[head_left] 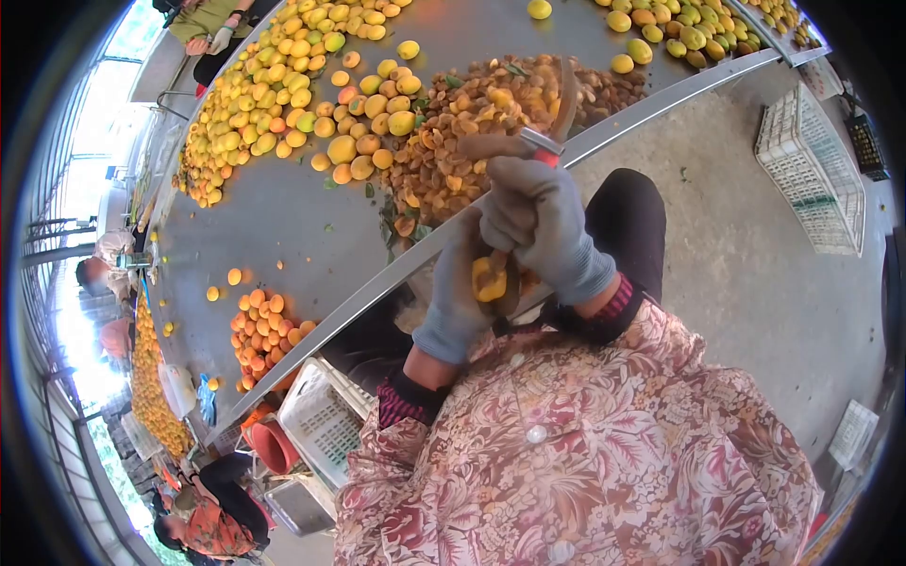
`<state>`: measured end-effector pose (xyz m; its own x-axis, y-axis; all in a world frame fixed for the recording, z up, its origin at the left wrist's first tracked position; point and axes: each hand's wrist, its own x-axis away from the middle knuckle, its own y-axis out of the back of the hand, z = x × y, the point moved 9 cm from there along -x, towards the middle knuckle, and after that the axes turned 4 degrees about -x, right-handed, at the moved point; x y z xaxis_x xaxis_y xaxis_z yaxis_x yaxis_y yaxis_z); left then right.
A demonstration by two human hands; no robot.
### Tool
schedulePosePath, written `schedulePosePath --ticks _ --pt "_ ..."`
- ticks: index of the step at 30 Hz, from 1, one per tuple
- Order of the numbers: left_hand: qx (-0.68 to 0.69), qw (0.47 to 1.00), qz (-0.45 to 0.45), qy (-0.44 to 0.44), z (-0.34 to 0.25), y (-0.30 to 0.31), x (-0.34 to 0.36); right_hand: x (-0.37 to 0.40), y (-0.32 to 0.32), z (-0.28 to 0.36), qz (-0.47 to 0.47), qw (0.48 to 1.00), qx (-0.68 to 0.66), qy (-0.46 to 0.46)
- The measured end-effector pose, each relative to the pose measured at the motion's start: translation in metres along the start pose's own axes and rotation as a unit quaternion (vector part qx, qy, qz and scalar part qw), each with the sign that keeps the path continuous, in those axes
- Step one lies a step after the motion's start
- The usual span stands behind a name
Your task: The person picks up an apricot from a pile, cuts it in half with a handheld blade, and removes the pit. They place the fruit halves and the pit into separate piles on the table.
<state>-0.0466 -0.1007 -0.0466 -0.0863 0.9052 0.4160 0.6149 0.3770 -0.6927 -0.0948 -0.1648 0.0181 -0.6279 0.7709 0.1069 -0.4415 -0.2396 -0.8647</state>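
Note:
My right hand, in a grey glove, is closed around the red handle of a curved knife. Its blade points up and away over the pile of brown fruit pits at the table edge. Close against it, my gloved left hand has its fingers curled around a yellow-orange apricot, in front of my chest. Part of that fruit is hidden by the fingers.
Yellow apricots are heaped on the metal table, with halved orange ones nearer. A white crate and red bucket stand below at left. Another crate stands on the floor right. Other people sit around.

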Motion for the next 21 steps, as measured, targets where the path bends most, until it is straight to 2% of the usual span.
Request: schedulePosePath --ticks 1,2,3,4,5,6,7,8,9,10,11,12,13,14,16,17,19,20,21 --pt "0.000 1.000 -0.001 0.002 0.000 -0.004 0.003 -0.002 0.002 -0.001 -0.002 1.000 -0.023 -0.004" --pt "-0.327 0.930 0.028 -0.167 -0.029 -0.025 0.014 -0.003 0.004 -0.003 -0.004 0.999 -0.046 -0.009" --pt "-0.609 0.727 0.053 -0.312 -0.039 -0.054 0.029 -0.005 0.006 -0.004 -0.004 0.999 -0.045 -0.009" --pt "-0.609 0.727 0.053 -0.313 -0.038 -0.047 0.026 -0.008 0.012 -0.005 -0.017 0.998 -0.061 -0.009" --pt "-0.359 0.915 0.078 -0.166 -0.026 -0.024 0.009 -0.008 0.018 -0.008 -0.031 0.996 -0.078 -0.011" --pt "-0.066 0.993 0.094 0.001 -0.003 -0.013 0.003 -0.008 0.020 -0.010 -0.032 0.996 -0.078 -0.012" --pt "-0.066 0.993 0.093 0.001 0.001 -0.011 0.005 -0.007 0.023 -0.006 -0.041 0.997 -0.068 0.019" --pt "-0.317 0.947 -0.029 -0.036 -0.014 -0.012 0.011 -0.006 0.020 0.001 -0.051 0.996 -0.058 0.051" --pt "-0.542 0.824 -0.147 -0.072 -0.034 -0.012 0.019 -0.006 0.013 0.002 -0.050 0.996 -0.059 0.052" --pt "-0.543 0.824 -0.146 -0.072 -0.035 -0.001 0.014 -0.002 0.009 0.007 -0.091 0.992 0.029 0.082" --pt "-0.272 0.961 -0.057 -0.016 -0.022 0.004 0.002 0.002 0.004 0.013 -0.129 0.979 0.117 0.110" --pt "0.027 0.998 0.038 0.042 -0.012 -0.005 -0.003 0.002 0.000 0.011 -0.129 0.978 0.117 0.112" --pt "0.032 0.995 -0.097 0.013 -0.005 0.020 -0.008 0.002 -0.005 0.013 -0.121 0.975 0.135 0.132" --pt "0.032 0.995 -0.096 0.012 -0.005 0.023 -0.007 0.003 -0.009 0.014 -0.113 0.970 0.154 0.150" --pt "0.073 0.997 0.032 0.008 -0.006 0.008 -0.007 0.004 -0.012 0.011 -0.117 0.969 0.154 0.152" --pt "0.073 0.997 0.031 0.008 -0.006 0.004 -0.008 0.006 -0.014 0.012 -0.110 0.970 0.143 0.163" --pt "0.049 0.990 -0.128 -0.027 -0.009 0.022 -0.002 0.009 -0.018 0.012 -0.105 0.972 0.130 0.167" --pt "0.050 0.990 -0.130 -0.027 -0.011 0.019 0.002 0.009 -0.017 0.011 -0.111 0.973 0.134 0.150" --pt "-0.038 0.986 -0.154 -0.051 -0.021 0.017 0.006 0.006 -0.015 0.012 -0.117 0.974 0.139 0.136"
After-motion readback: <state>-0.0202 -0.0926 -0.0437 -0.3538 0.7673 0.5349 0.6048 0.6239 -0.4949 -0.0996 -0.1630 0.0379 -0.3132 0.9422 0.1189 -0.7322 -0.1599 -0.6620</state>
